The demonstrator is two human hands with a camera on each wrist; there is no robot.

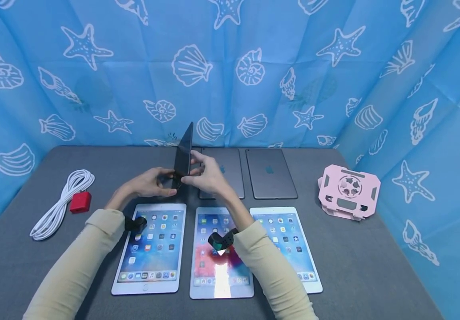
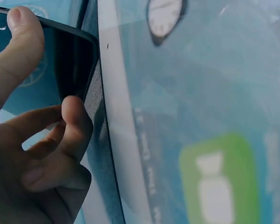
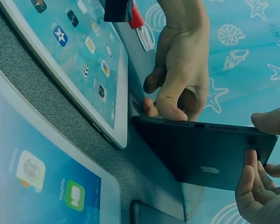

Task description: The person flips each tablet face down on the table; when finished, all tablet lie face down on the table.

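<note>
Both my hands hold a dark tablet (image 1: pixel 183 153) upright on its edge above the grey table (image 1: pixel 358 262), behind the front row of tablets. My left hand (image 1: pixel 165 183) grips its lower left corner, and my right hand (image 1: pixel 193 174) pinches its lower right side. In the right wrist view the tablet's dark back (image 3: pixel 205 156) shows a logo, with my left hand (image 3: pixel 170 105) curled over its edge and my right hand (image 3: pixel 259 140) pinching its corner. The left wrist view shows my thumb (image 2: pixel 18 28) on the black glass (image 2: pixel 70 60).
Three lit white tablets (image 1: pixel 151 246) (image 1: pixel 219 253) (image 1: pixel 286 244) lie in a front row. Two grey tablets (image 1: pixel 223 171) (image 1: pixel 270 173) lie face down behind them. A pink stand (image 1: pixel 348 191) sits at the right, a white cable (image 1: pixel 59 202) and a red plug (image 1: pixel 80 202) at the left.
</note>
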